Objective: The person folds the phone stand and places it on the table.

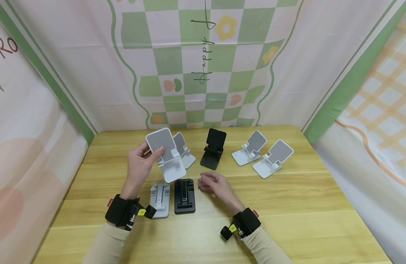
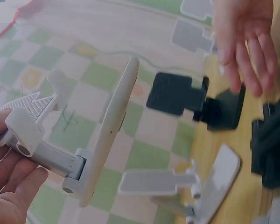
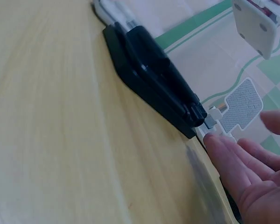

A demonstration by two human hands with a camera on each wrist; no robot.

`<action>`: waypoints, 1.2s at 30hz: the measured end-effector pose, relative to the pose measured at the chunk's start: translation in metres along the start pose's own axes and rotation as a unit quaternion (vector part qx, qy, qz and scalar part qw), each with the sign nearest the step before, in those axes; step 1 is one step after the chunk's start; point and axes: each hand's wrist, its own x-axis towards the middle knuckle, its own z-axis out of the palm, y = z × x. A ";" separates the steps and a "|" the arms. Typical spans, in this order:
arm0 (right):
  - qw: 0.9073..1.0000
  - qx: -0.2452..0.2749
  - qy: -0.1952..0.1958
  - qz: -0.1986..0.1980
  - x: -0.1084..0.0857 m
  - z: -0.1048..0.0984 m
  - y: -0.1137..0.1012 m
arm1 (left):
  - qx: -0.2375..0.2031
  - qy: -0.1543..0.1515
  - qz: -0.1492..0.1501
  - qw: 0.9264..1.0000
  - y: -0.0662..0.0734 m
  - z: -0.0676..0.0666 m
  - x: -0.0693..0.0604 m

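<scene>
My left hand (image 1: 138, 170) pinches an unfolded white phone stand (image 1: 161, 145) by its grey-padded upper plate, thumb on the pad. The stand is raised above the table, its base tilted in the left wrist view. My right hand (image 1: 219, 187) holds nothing; its relaxed fingers (image 3: 233, 158) lie just right of a folded black phone stand (image 1: 189, 205). A folded white phone stand (image 1: 161, 211) lies left of the black one, below the left hand.
Unfolded stands line the back of the wooden table (image 1: 305, 205): a white stand (image 1: 188, 159) partly behind the held one, a black stand (image 1: 212, 157) in the middle, and two at right, a white stand (image 1: 244, 157) and another white stand (image 1: 265, 168). Printed curtains (image 1: 222, 66) enclose the table.
</scene>
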 end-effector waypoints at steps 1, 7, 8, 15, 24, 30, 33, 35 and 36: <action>1.000 0.003 -0.006 -0.004 0.000 0.000 0.000 | -0.002 -0.004 0.001 1.000 0.001 0.002 -0.002; 0.997 0.051 -0.058 -0.024 0.001 0.000 -0.004 | -0.006 -0.032 -0.006 0.999 0.004 0.015 -0.014; 0.996 0.062 -0.064 -0.021 0.001 0.000 -0.005 | -0.008 -0.037 -0.009 0.999 0.005 0.018 -0.015; 0.992 0.103 -0.073 0.008 0.001 0.003 -0.010 | -0.040 -0.078 -0.041 0.995 0.005 0.032 -0.025; 0.980 0.165 -0.112 -0.007 -0.003 0.002 -0.013 | -0.056 -0.130 -0.054 0.989 0.003 0.043 -0.032; 0.973 0.184 -0.134 -0.035 -0.004 0.001 -0.012 | -0.028 -0.149 -0.009 0.988 0.001 0.050 -0.032; 0.970 0.189 -0.144 -0.051 -0.005 0.000 -0.012 | -0.021 -0.153 0.015 0.988 -0.001 0.052 -0.033; 0.969 0.188 -0.146 -0.058 -0.005 0.000 -0.012 | -0.024 -0.159 0.025 0.987 -0.002 0.053 -0.032; 0.970 0.187 -0.146 -0.060 -0.005 0.000 -0.011 | -0.026 -0.164 0.029 0.986 -0.003 0.054 -0.032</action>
